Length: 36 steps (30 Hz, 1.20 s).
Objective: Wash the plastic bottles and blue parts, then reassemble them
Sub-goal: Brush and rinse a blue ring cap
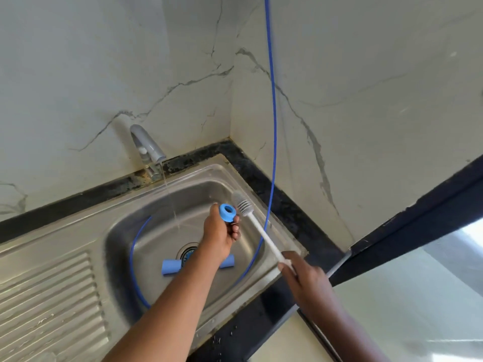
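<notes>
Head camera: left hand point(222, 232) pinches the round blue plastic cap point(227, 212) over the stainless steel sink's point(78, 231) far-right corner. Right hand point(304, 276) grips the white bottle brush point(261, 233), its bristles just beside the cap. Best to work the bristles through the cap's hole under the grey tap's point(147, 145) stream.

Steel sink point(154, 246), grey tap point(146, 146), thin blue hose point(273, 100), marble wall point(78, 61), black counter point(292, 218).

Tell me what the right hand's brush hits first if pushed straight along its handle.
Probably the sink's rear wall; the brush looks clear of the blue ring the left hand holds, though depth is unclear.
</notes>
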Tool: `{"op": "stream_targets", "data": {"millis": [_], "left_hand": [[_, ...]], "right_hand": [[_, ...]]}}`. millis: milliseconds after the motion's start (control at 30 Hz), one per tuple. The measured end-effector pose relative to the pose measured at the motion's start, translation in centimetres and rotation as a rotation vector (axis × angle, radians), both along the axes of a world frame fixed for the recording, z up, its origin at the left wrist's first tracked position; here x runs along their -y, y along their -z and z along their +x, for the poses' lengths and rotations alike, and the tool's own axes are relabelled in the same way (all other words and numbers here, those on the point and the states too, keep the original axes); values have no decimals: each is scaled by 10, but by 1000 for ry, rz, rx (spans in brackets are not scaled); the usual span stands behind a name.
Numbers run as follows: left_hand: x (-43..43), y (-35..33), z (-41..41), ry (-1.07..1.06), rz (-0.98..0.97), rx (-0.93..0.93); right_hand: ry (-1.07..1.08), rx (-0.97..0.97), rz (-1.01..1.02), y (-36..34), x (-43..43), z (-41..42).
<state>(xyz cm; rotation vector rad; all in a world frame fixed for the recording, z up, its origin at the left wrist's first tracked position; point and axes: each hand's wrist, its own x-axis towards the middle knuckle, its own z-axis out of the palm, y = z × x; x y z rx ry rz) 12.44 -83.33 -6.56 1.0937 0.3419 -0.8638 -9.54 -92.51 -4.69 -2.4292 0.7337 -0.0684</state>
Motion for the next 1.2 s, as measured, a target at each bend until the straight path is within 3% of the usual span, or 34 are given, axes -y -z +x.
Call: {"op": "stream_targets", "data": {"millis": [267,433,567,833,1200], "left_hand": [[-59,-18,28,-197,80,180],[-80,-29,30,-232,87,287],[-89,-30,34,-358,103,268],[-108,-43,25,-379,82,267],[-131,-44,29,-404,203,293]], "right_hand": [[-294,82,-36,-1,-33,48],[-331,89,-84,-6,-37,72],[-441,76,-98,-9,-42,79],[-527,126,114,-5,-40,84],[-583,109,189,-1,-50,88]]}}
